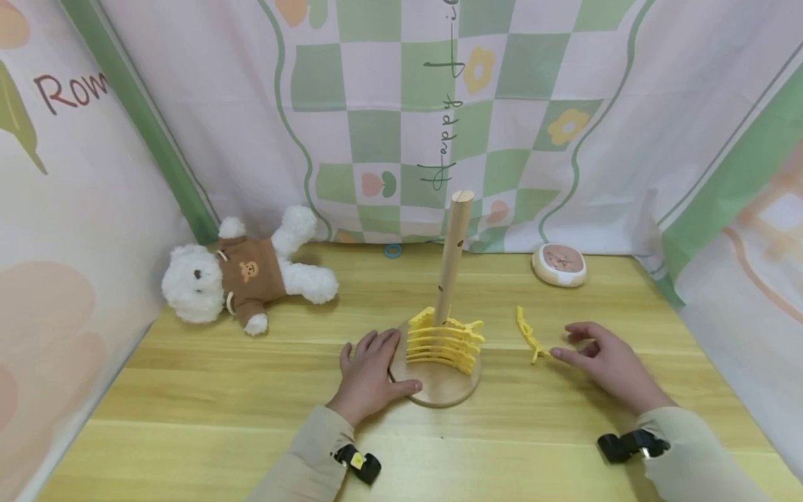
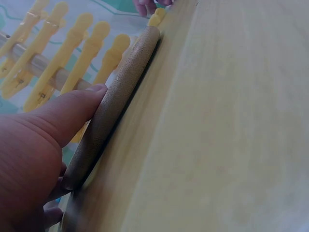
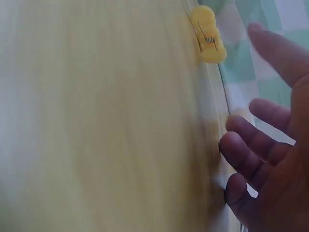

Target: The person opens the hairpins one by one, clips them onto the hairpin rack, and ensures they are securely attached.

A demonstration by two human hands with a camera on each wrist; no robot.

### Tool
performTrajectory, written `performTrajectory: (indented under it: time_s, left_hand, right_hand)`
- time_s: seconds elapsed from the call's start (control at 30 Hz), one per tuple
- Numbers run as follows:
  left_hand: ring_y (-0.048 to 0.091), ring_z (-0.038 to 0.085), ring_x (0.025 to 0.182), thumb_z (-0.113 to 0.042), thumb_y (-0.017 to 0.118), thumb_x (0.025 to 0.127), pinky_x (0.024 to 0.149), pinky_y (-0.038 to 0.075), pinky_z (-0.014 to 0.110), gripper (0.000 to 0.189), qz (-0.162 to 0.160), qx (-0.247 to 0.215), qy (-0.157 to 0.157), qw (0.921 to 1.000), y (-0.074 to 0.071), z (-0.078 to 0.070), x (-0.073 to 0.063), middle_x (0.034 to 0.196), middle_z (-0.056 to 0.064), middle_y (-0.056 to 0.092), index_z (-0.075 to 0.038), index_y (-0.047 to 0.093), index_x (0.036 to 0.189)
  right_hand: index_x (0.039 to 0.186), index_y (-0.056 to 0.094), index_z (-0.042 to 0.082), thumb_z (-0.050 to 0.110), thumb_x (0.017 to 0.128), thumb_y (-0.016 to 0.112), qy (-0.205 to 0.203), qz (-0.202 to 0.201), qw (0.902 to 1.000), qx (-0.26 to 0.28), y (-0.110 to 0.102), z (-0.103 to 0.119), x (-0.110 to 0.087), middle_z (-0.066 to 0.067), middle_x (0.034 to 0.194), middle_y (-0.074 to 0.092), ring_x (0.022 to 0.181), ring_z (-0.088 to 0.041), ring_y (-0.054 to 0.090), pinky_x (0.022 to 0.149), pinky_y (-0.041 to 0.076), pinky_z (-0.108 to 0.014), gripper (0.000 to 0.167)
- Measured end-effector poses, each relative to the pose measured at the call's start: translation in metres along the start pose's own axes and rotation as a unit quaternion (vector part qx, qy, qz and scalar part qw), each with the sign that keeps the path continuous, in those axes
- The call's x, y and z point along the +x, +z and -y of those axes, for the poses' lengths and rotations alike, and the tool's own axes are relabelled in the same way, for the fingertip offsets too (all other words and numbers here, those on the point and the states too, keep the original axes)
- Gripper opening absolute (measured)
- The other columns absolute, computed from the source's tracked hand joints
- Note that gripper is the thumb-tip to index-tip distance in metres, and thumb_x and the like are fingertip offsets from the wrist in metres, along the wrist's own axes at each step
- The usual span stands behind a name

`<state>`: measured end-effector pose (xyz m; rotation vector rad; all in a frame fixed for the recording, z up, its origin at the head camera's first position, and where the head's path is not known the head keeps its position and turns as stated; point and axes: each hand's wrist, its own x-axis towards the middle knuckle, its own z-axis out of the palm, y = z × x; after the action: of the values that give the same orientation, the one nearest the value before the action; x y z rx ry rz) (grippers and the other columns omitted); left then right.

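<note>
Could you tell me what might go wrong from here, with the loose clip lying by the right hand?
The right hand only reaches the loose yellow clip with a fingertip, so it could be nudged away rather than picked up. The tall wooden post already leans; if the left hand resting on the round base lets go, the stand might tip.

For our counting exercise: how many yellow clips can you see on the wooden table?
About 7, though some may be hidden: roughly six yellow clips are stacked on the wooden peg stand, and one loose clip lies by the right hand.
</note>
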<state>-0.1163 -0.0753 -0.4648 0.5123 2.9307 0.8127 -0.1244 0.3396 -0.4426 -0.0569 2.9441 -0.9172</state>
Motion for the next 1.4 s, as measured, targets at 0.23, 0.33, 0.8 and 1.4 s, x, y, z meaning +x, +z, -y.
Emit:
performTrajectory:
  time_s: [0.23,0.33,0.8,1.4]
  left_hand:
    - [0.027,0.038,0.147,-0.063,0.073,0.081,0.111,0.011,0.071,0.096,-0.003,-0.003,0.0,1.0,0.0,0.001,0.0,0.158,0.005,0.039,-0.012,0.039,0.155]
    - [0.027,0.037,0.147,-0.064,0.073,0.081,0.111,0.012,0.071,0.096,-0.005,0.001,0.002,1.0,0.002,0.002,0.0,0.158,0.004,0.039,-0.012,0.039,0.155]
    - [0.027,0.037,0.146,-0.064,0.073,0.081,0.11,0.011,0.072,0.096,-0.008,-0.008,0.01,0.9999,0.004,0.004,0.0,0.159,0.005,0.038,-0.012,0.039,0.155]
    - [0.027,0.037,0.147,-0.065,0.073,0.081,0.111,0.011,0.072,0.096,-0.008,-0.006,0.006,0.9999,0.003,0.004,0.001,0.158,0.004,0.039,-0.013,0.039,0.155]
  right_hand:
    - [0.124,0.062,0.002,0.041,0.085,0.08,-0.046,0.017,0.9988,-0.008,0.016,0.022,0.004,-0.006,0.102,0.064,0.088,-0.019,0.057,0.075,0.048,-0.034,0.057]
    - [0.12,0.063,0.004,0.027,0.091,0.075,-0.057,0.002,0.9982,-0.02,0.018,0.023,0.003,-0.001,0.094,0.065,0.081,-0.015,0.058,0.07,0.049,-0.029,0.039]
    - [0.142,0.039,-0.01,0.029,0.099,0.059,0.032,-0.004,0.9995,-0.008,0.002,0.003,0.0,-0.012,0.093,0.066,0.073,-0.021,0.06,0.064,0.048,-0.035,0.061]
    - [0.128,0.058,-0.009,0.035,0.095,0.067,0.047,-0.047,0.9978,-0.009,0.001,0.004,0.006,-0.024,0.11,0.067,0.088,-0.03,0.065,0.07,0.053,-0.04,0.056]
